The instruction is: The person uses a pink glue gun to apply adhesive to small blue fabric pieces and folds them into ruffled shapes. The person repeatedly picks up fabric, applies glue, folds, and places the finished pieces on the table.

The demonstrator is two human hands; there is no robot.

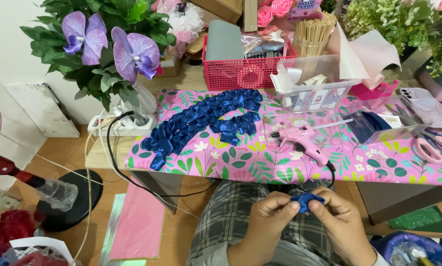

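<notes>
Carefully, the left hand (269,213) and right hand (335,216) are both pinching a folded blue satin ribbon petal (307,200); keeping the fold tight probably matters.

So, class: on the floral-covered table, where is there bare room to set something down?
Free: the front strip of the table between the blue ribbon pile and the pink glue gun, and the front right below the scissors. Crowded: the back, with red basket and clear boxes.
</notes>
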